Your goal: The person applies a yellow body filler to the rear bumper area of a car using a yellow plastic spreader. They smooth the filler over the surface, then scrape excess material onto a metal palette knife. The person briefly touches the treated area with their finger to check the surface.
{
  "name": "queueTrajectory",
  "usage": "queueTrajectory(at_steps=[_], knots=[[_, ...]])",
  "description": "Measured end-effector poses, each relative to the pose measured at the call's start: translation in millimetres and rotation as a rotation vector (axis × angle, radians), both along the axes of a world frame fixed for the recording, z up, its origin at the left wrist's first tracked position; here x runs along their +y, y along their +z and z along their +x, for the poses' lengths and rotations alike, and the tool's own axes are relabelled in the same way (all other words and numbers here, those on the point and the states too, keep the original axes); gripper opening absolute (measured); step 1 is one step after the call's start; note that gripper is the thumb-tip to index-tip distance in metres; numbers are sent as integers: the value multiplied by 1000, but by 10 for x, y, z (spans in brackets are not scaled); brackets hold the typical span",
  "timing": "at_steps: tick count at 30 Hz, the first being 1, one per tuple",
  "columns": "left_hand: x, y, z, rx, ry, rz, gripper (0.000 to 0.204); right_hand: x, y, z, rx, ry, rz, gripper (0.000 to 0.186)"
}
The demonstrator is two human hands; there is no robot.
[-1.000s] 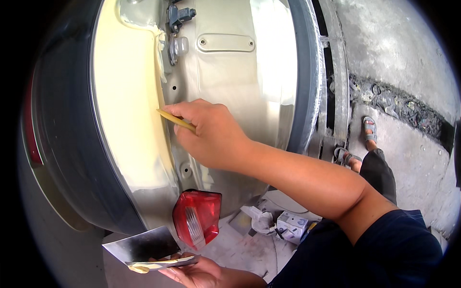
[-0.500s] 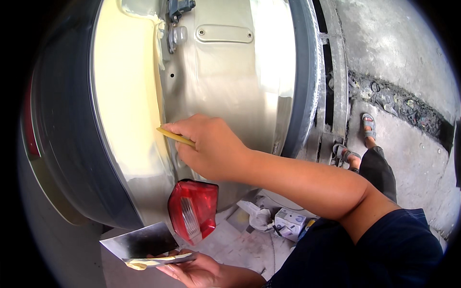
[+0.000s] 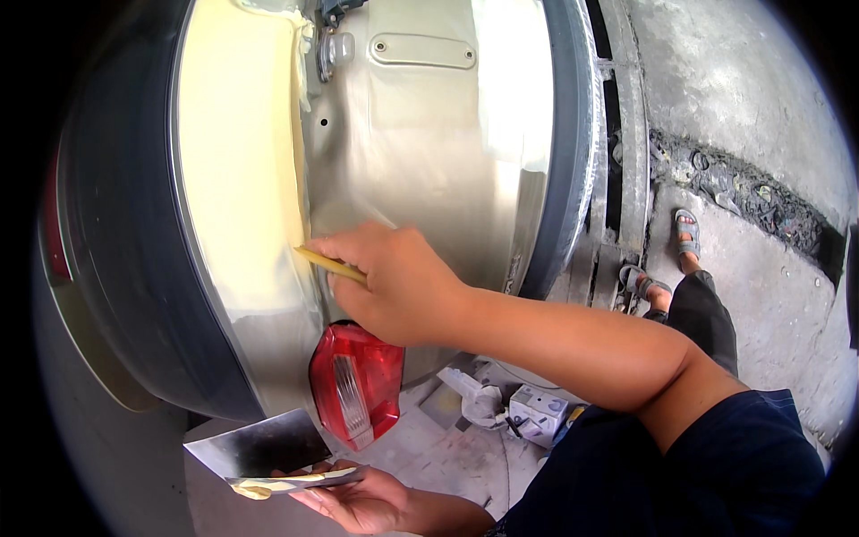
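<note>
My right hand (image 3: pixel 394 277) grips a yellow spreader (image 3: pixel 331 264), its tip touching the edge of a pale cream putty layer (image 3: pixel 237 152) on the vehicle's bare body panel (image 3: pixel 412 143). The putty forms a long strip beside a recessed seam. My left hand (image 3: pixel 358 506) holds a dark, shiny flat plate (image 3: pixel 255 443) at the bottom, with cream putty along its near edge. A red and clear tail lamp (image 3: pixel 362 385) is just below my right hand.
Dark bodywork (image 3: pixel 125 224) curves along the left. A white box (image 3: pixel 537 412) and crumpled scraps (image 3: pixel 479 403) lie low behind my arm. At right are concrete (image 3: pixel 743 63), a grate (image 3: pixel 613 206), a debris-filled channel (image 3: pixel 725 179) and sandaled feet (image 3: pixel 687 234) with dark trousers.
My right hand with the spreader has moved down along the putty edge, nearer the tail lamp. The panel and lamp sit slightly higher in the view, as does my left hand with the plate.
</note>
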State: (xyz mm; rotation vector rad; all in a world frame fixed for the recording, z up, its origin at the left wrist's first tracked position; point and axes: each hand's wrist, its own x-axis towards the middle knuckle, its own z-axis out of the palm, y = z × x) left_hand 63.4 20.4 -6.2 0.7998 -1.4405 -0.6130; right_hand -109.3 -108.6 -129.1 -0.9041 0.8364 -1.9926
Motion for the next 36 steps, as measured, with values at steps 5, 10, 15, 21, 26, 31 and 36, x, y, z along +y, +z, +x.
queueTrajectory(at_steps=[5,10,15,21,26,31,36], knots=[[20,13,39,10,-10,2,42,81,12,118,-31,22,23,34],[49,23,49,30,-16,9,42,133,22,163,-75,61,6,33],[44,20,46,38,-19,9,41,244,-1,148,-66,235,30,31],[83,50,60,14,-5,9,42,201,-165,-67,-414,406,210,30],[88,35,94,24,-32,11,43,16,-93,-119,-393,257,181,28],[104,36,154,25,-28,9,43,12,33,-37,-334,127,170,28],[120,26,219,41,-30,13,44,52,58,110,-211,29,123,28]])
